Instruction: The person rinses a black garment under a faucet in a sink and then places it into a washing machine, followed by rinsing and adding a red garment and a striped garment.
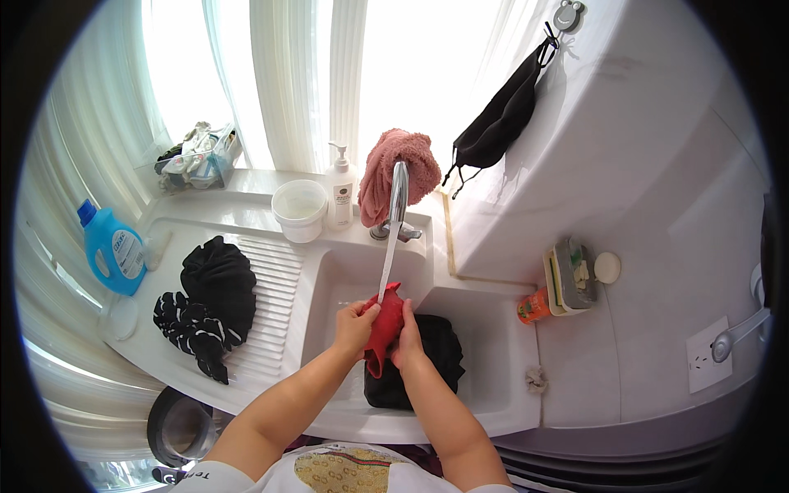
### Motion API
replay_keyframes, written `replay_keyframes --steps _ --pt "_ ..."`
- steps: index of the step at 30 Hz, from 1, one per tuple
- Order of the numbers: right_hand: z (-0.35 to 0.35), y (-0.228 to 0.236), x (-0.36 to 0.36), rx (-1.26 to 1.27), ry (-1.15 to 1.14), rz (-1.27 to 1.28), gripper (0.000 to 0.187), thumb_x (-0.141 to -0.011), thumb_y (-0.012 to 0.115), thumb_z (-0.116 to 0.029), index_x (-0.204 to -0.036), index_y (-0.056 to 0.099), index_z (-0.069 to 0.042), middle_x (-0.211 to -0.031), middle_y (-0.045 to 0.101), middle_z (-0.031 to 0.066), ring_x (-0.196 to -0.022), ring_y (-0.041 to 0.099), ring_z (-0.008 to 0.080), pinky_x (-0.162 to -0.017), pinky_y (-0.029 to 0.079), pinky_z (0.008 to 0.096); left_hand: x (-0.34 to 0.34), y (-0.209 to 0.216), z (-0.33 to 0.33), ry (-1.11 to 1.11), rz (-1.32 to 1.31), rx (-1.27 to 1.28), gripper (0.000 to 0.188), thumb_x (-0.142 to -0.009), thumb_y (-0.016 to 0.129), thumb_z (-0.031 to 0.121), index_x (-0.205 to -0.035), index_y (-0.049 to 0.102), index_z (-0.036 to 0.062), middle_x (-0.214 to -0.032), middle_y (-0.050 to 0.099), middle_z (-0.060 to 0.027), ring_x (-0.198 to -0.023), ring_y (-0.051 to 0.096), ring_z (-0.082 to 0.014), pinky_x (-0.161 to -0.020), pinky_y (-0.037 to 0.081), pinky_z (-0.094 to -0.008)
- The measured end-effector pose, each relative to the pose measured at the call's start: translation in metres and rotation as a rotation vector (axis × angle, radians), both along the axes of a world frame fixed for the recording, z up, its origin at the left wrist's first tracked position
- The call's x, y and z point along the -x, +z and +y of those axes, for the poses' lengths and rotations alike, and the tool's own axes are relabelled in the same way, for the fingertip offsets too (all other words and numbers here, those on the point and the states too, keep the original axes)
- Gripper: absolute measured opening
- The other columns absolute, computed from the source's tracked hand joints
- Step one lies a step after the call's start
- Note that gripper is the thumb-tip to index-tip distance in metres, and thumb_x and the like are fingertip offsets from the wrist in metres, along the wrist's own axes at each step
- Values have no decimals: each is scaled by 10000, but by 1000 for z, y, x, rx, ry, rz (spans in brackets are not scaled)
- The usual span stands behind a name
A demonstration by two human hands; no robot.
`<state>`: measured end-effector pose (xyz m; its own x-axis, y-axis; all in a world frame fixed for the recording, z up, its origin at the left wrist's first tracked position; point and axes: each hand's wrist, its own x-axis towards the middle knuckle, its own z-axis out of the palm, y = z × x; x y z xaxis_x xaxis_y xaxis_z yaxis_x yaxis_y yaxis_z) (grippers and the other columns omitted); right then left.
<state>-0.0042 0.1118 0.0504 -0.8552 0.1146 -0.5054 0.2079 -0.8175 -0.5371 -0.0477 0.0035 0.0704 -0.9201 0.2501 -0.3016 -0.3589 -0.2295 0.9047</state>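
Observation:
Over the white sink [329,279], a wet-looking red cloth item [385,324] is held between my two hands. The fingers of my left hand [355,329] are closed on its left side, with the thumb on top. My right hand [408,338] grips its right edge; some of those fingers are hidden behind the fabric. A thin stream of water falls from the chrome faucet [399,193] onto the red cloth. Beneath my right wrist, a black cloth bundle [427,357] lies in the basin. A pink towel [386,168] drapes over the faucet's back.
Black clothing [218,287] lies on the ribbed washboard [267,320] at left, near a blue detergent bottle [119,251]. A white tub [299,209] and a pump bottle [341,193] stand behind. A black mask [501,123] hangs on the right wall above an orange bottle [534,306].

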Motion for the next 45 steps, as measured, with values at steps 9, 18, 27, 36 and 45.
replay_keyframes --steps 9,18,27,36,45 --pt "6 -13 10 165 149 75 725 -850 497 -650 -1331 454 -110 -1331 504 115 -1171 517 305 -976 428 487 14 44 -28 -7 -569 -415 317 -969 482 180 -1229 480 -1 -1157 588 -163 -1043 598 -299 -931 495 -449" --pt "-3 -14 16 -527 -165 80 290 -762 763 -101 -1013 625 -53 -942 656 59 -846 634 179 -848 499 338 10 11 -54 -224 -420 456 756 -882 498 606 -1431 322 116 -1470 341 -138 -1336 363 -280 -1053 341 -471" --pt "-28 -9 -9 -1477 -346 310 723 -665 847 -346 -1197 510 8 -1075 619 145 -1005 610 288 -904 471 389 23 -43 -26 -294 -423 -410 679 -867 484 644 -1292 494 114 -1283 544 -94 -1186 497 -264 -1008 393 -472" --pt "-37 -19 -1 -1300 -379 116 301 -778 751 -254 -928 643 -17 -863 679 97 -786 656 223 -756 505 329 5 -62 5 164 -341 -255 240 -865 597 228 -970 625 14 -913 652 -124 -779 639 -203 -691 534 -325" --pt "-15 -14 27 -677 -327 -24 195 -824 690 -118 -985 647 -17 -932 653 30 -864 605 141 -797 472 300 39 -44 -2 -113 -104 337 472 -876 562 458 -1038 625 20 -977 637 -143 -859 611 -213 -743 495 -394"
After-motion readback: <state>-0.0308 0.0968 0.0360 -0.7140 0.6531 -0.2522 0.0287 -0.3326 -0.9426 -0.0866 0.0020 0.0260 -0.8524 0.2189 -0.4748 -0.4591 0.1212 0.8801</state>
